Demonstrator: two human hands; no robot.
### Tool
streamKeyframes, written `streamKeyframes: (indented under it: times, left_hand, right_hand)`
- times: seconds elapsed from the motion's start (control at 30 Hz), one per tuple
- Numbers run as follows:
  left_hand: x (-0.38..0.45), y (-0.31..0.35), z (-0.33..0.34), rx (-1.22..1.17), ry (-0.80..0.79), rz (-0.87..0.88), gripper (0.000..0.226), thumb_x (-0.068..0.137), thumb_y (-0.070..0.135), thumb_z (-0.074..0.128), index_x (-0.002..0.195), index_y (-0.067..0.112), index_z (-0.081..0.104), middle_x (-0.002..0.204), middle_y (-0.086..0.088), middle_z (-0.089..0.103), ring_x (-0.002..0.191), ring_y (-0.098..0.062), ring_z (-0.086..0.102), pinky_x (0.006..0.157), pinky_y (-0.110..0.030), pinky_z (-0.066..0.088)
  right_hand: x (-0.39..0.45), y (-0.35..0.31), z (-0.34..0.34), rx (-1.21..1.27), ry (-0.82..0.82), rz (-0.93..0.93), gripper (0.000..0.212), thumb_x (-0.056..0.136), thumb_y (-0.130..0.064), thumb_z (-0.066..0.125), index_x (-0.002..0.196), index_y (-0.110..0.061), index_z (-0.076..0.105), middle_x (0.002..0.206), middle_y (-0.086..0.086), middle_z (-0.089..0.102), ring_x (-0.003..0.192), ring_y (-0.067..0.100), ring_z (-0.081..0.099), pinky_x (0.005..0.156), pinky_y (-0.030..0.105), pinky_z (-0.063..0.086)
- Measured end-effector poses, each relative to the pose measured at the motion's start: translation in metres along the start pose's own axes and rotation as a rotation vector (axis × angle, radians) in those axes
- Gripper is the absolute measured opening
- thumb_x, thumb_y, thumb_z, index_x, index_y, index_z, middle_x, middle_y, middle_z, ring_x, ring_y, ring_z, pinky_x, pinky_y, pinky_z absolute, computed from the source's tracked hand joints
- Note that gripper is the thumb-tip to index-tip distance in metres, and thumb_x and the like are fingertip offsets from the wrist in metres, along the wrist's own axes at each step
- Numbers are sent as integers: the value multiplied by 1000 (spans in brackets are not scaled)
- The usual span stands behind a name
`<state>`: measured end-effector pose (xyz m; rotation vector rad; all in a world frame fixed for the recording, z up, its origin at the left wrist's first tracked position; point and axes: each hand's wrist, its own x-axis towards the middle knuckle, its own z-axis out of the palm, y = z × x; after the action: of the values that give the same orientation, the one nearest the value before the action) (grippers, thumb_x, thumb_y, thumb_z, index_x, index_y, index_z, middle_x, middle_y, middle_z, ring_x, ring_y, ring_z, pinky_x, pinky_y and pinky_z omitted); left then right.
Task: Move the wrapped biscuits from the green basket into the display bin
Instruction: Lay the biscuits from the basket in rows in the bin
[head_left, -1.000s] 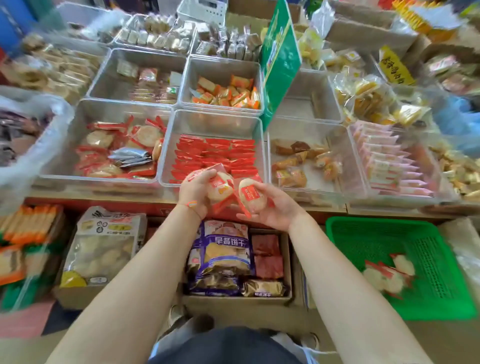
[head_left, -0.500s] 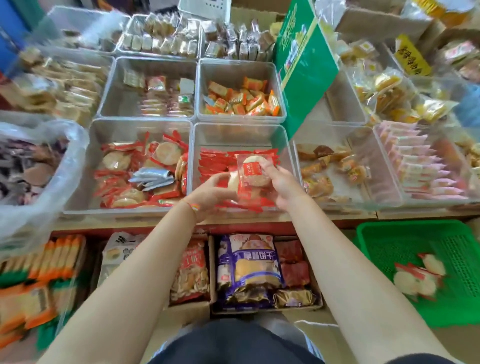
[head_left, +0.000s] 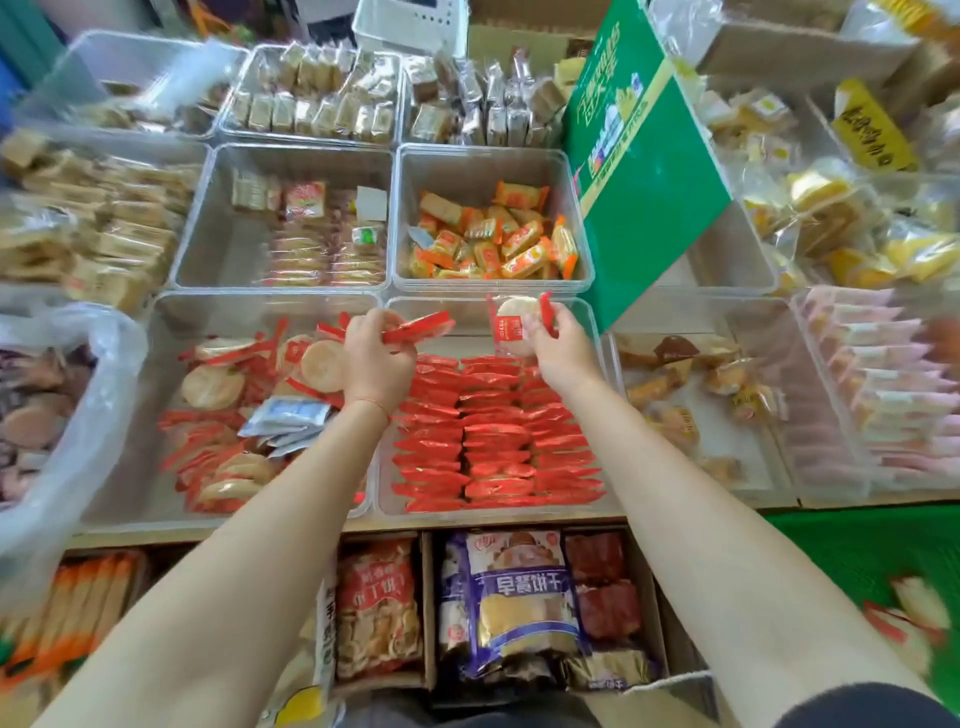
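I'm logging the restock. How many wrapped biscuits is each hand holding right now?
Left hand: 1 edge-on wrapped biscuit
Right hand: 1 face-on wrapped biscuit
Total: 2
Those in the green basket are too blurred to count.

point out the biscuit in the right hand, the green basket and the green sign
wrapped biscuit in right hand (head_left: 511, 323), head view, on its pale round face
green basket (head_left: 852, 551), head view, on its bare mesh floor
green sign (head_left: 660, 208), head view, on its plain green lower panel

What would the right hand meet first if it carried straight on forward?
Probably the far wall of the clear display bin; the right hand holds a wrapped biscuit just short of it, though depth is unclear.
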<state>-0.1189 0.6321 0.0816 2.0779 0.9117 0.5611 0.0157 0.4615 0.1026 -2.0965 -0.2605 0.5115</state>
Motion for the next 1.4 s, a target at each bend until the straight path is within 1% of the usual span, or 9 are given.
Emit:
streamKeyframes:
  times: [0.17, 0.27, 0.37, 0.6, 0.7, 0.8, 0.97, 1.2, 1.4]
  left_hand:
    - [28, -30, 16, 263, 7, 167, 13, 84, 6, 61, 93, 11, 53, 89, -7, 58, 88, -26, 49, 70, -34, 36]
    - [32, -48, 20, 294, -23, 170, 16, 83, 4, 59, 96, 9, 51, 93, -11, 58, 91, -31, 49, 73, -38, 37]
    - [32, -51, 24, 271, -3, 164, 18, 85, 4, 58, 102, 6, 53, 96, -13, 58, 91, -32, 50, 74, -40, 38]
    - [33, -45, 21, 361, -70, 188, 28, 81, 3, 60, 108, 6, 58, 119, -13, 59, 102, -36, 53, 77, -44, 48]
    - [35, -45, 21, 394, -99, 160, 25, 84, 9, 61, 109, 8, 60, 123, -12, 56, 106, -35, 51, 70, -42, 49]
    - [35, -44, 21, 420, -111, 151, 20, 86, 11, 62, 106, 10, 62, 123, -13, 55, 106, -35, 51, 66, -41, 48]
    - [36, -44, 22, 447, -115, 150, 21, 87, 14, 63, 107, 10, 63, 123, -15, 54, 106, -37, 51, 69, -47, 53]
    - [35, -41, 23, 477, -169, 68, 41, 88, 29, 59, 124, 10, 54, 143, -13, 40, 127, -33, 39, 87, -44, 48]
    - [35, -38, 23, 544, -200, 69, 50, 89, 36, 55, 131, 11, 48, 150, -14, 33, 132, -32, 34, 96, -43, 43]
  right_hand:
    - [26, -5, 33, -294, -73, -208, 36, 94, -10, 57, 129, -18, 58, 117, 1, 56, 101, 11, 49, 86, 20, 35]
    - [37, -5, 54, -422, -107, -248, 30, 89, -4, 55, 116, -19, 56, 111, 2, 60, 100, 20, 57, 86, 30, 45]
    - [49, -4, 71, -514, -149, -192, 24, 86, 0, 53, 102, -16, 47, 98, 4, 59, 87, 26, 57, 69, 35, 43]
    - [66, 3, 97, -569, -373, -83, 41, 83, -24, 74, 119, -16, 56, 119, 7, 59, 111, 25, 56, 85, 30, 42]
    - [62, 1, 93, -435, -256, -147, 40, 83, -30, 75, 112, -21, 49, 115, 1, 53, 104, 20, 54, 81, 31, 45]
    - [52, -1, 89, -464, -74, -403, 43, 83, -26, 73, 116, -21, 46, 109, -1, 49, 101, 20, 51, 81, 34, 46]
    - [49, -9, 99, -561, -74, -660, 23, 82, -13, 69, 104, -21, 67, 98, 1, 56, 95, 24, 50, 81, 41, 46]
    - [64, 11, 66, -444, -35, -373, 19, 91, -11, 64, 108, -16, 69, 104, 0, 64, 96, 20, 60, 72, 23, 41]
    - [68, 8, 95, -431, -381, -89, 47, 101, -46, 44, 127, -12, 62, 124, 10, 66, 116, 28, 58, 92, 35, 44]
